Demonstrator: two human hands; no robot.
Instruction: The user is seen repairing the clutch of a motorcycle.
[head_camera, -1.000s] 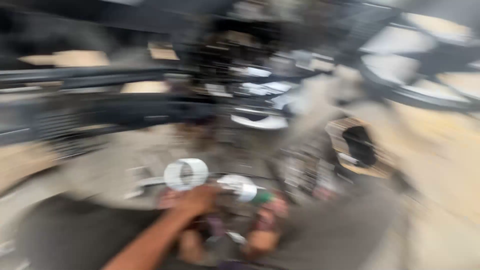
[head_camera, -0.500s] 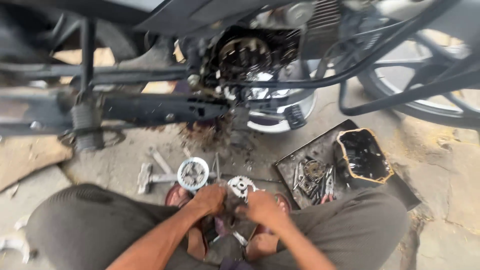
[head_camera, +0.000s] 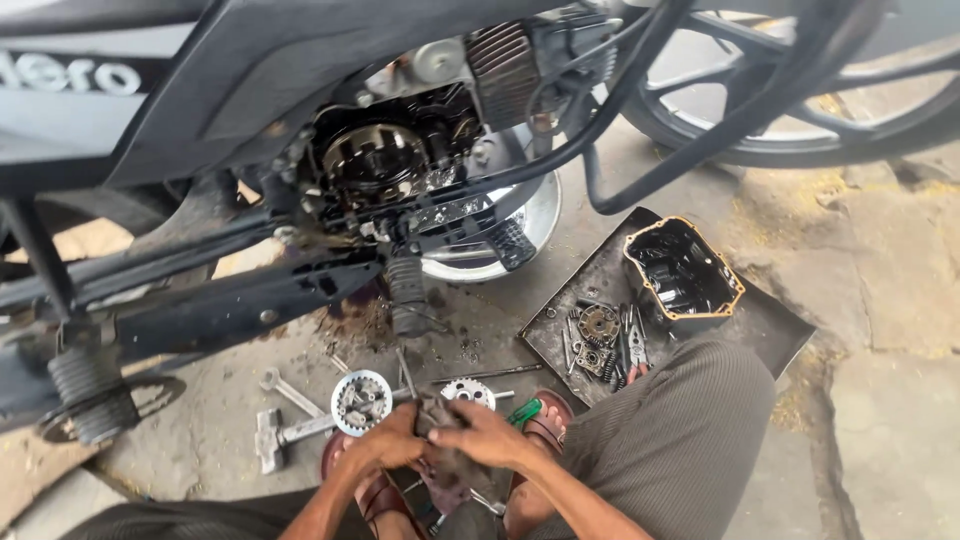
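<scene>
Greasy rag (head_camera: 452, 452), bunched in both my hands near the bottom centre, low over the ground between my sandals.

My left hand (head_camera: 392, 448) and right hand (head_camera: 482, 436) have fingers curled tight, pinching it. I judge it soft, light and oily-slick; best gripped by a full fistful. A toothed clutch plate (head_camera: 361, 402) lies just beyond, a parts tray (head_camera: 770, 325) far right.

Even daylight, frame sharp; deep shade under the black motorcycle body (head_camera: 300, 60), mild glare on pale concrete floor (head_camera: 890, 270).
</scene>
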